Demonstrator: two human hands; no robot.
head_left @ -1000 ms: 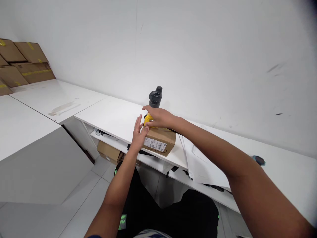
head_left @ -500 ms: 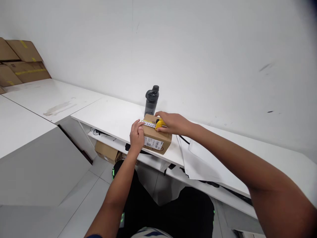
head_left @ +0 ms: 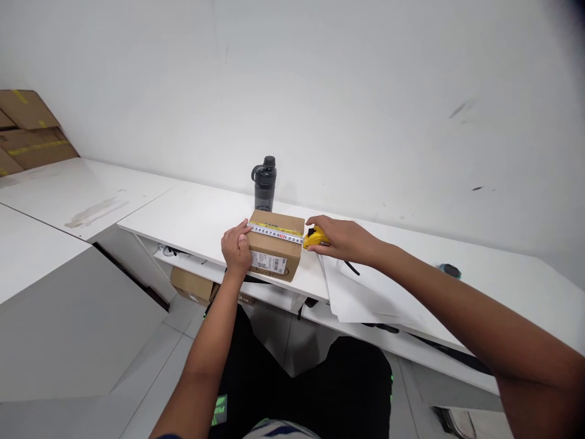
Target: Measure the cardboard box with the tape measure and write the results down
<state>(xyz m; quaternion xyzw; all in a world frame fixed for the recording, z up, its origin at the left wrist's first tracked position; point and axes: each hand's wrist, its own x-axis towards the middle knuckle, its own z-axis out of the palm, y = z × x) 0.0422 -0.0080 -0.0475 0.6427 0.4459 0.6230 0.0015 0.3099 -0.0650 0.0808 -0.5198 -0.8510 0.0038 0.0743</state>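
A small cardboard box (head_left: 274, 245) with a printed label (head_left: 269, 262) on its front side sits on the white counter (head_left: 192, 213). Across its top stretches the white blade (head_left: 276, 234) of a tape measure, with black numbers and one red mark. My left hand (head_left: 236, 249) is closed at the box's left edge, its fingertips pinning the blade's end there. Just past the right edge, my right hand (head_left: 342, 238) grips the yellow tape measure case (head_left: 315, 236). A strip of yellow tape runs along the box top behind the blade.
Behind the box stands a dark water bottle (head_left: 265, 186) near the wall. White paper sheets (head_left: 361, 299) overhang the counter's front edge at right, with a dark round object (head_left: 448, 271) farther right. Cardboard boxes (head_left: 36, 146) are stacked far left; another box (head_left: 189, 283) lies below the counter.
My right hand has pulled the tape measure case rightward from the box's top to beyond its right edge, drawing out more blade. The left hand stays at the left edge. The view has shifted slightly.
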